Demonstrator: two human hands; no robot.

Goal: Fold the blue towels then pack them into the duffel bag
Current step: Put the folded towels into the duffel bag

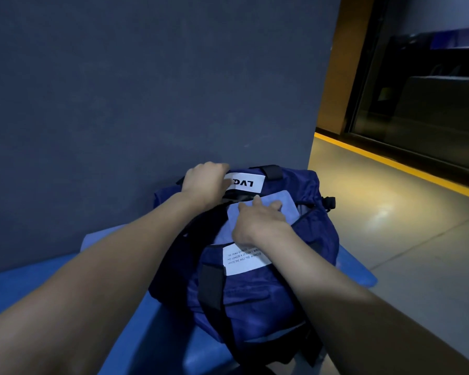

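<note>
A navy duffel bag (260,299) with black straps and white labels lies on a blue bench, its top opening facing up. A folded light-blue towel (278,204) sits in that opening, half inside. My left hand (205,185) grips the far edge of the bag by the white label and holds the opening apart. My right hand (257,221) rests on the towel, fingers spread over it and thumb side near the bag's front edge. The lower part of the towel is hidden under my right hand and the bag's rim.
The blue bench (38,280) runs along a dark blue-grey wall (146,90) right behind the bag. To the right lies grey floor (406,239) with a yellow stripe and a dark glass door beyond.
</note>
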